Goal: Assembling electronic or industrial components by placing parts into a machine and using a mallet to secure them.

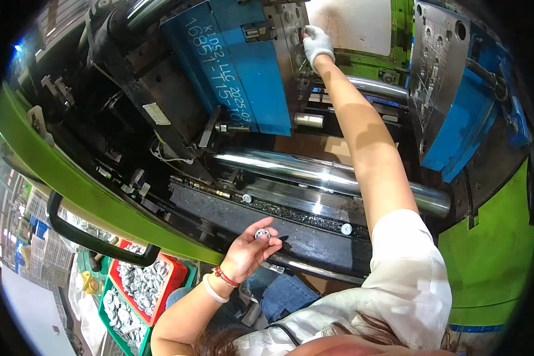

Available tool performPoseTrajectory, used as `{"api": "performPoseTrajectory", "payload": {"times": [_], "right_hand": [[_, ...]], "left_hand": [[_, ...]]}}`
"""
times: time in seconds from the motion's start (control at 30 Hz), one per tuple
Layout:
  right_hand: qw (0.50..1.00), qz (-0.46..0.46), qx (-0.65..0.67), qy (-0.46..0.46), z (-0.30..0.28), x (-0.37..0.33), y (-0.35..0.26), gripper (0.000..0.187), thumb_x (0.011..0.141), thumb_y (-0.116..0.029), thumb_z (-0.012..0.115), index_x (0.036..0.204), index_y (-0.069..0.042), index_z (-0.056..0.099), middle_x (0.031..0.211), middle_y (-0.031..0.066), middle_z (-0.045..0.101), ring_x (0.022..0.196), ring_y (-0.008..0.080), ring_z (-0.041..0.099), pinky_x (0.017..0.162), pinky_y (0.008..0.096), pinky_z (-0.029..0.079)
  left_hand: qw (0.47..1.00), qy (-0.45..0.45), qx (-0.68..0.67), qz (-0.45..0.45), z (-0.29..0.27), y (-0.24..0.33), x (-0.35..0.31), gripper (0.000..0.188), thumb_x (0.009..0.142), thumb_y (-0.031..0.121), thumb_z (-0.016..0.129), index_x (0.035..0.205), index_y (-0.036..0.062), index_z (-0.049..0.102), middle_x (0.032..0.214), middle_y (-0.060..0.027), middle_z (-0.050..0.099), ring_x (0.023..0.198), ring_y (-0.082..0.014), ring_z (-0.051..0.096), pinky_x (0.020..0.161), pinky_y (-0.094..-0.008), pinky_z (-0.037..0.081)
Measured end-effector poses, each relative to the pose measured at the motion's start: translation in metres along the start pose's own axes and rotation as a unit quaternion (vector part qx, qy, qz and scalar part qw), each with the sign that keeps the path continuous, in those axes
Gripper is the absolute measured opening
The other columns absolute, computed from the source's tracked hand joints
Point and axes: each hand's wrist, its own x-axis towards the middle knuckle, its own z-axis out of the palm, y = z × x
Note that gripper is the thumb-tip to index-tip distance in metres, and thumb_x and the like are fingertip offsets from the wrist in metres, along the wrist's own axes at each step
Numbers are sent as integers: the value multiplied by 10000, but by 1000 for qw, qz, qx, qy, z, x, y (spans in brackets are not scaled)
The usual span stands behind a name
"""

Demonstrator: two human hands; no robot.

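Observation:
My left hand (250,252) is bare, with a beaded bracelet and a pale bangle at the wrist. Thumb and fingers pinch a small round grey moulded part (263,235) above the machine's dark front rail. My right hand (318,47), in a white glove, reaches far in between the two mould halves. Its fingers are bent against the steel face of the left mould half (291,41); whatever they grip there is hidden. The blue-sided right mould half (436,77) stands apart across the gap.
Thick shiny guide bars (279,169) run below my right arm. Two small pale round pieces lie on the rail, one a round piece (346,228) at the right. At lower left, a red bin (175,279) and a green bin (102,308) hold many grey parts. A green door (101,199) with a black handle borders the left.

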Motion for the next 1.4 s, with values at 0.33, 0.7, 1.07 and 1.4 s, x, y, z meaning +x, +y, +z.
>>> {"api": "performPoseTrajectory", "payload": {"times": [0.33, 0.7, 1.07, 1.4], "right_hand": [[995, -15, -58, -74, -5, -21, -8, 397, 818, -152, 557, 1215, -124, 570, 1173, 122, 603, 1105, 275, 561, 935, 321, 428], [846, -199, -2, -495, -97, -225, -148, 244, 891, -205, 557, 1074, -47, 583, 885, 44, 603, 812, 113, 555, 751, 254, 467], [718, -112, 35, -686, -109, -300, -153, 385, 810, -328, 633, 1118, -100, 597, 904, 111, 559, 851, 261, 572, 783, 342, 475], [748, -140, 113, -639, -120, -303, -140, 418, 837, -336, 638, 1148, -63, 576, 1120, 118, 559, 1015, 241, 557, 830, 331, 465]], "left_hand": [[999, 21, -10, 23, 2, 0, -4, 327, 937, 20, 453, 1257, 63, 406, 1175, -154, 540, 998, -245, 615, 900, -338, 508], [987, 115, -12, 111, 9, 11, -3, 306, 890, 48, 568, 1190, 29, 512, 1039, -65, 591, 966, -203, 613, 868, -301, 520], [985, 85, -63, 135, 0, 12, -8, 245, 890, 86, 587, 1105, 22, 487, 1000, -88, 605, 883, -162, 635, 813, -269, 543], [985, 43, -104, 132, -3, 9, -1, 243, 900, 33, 544, 1136, 66, 494, 1019, -98, 608, 895, -192, 652, 840, -306, 549]]}}
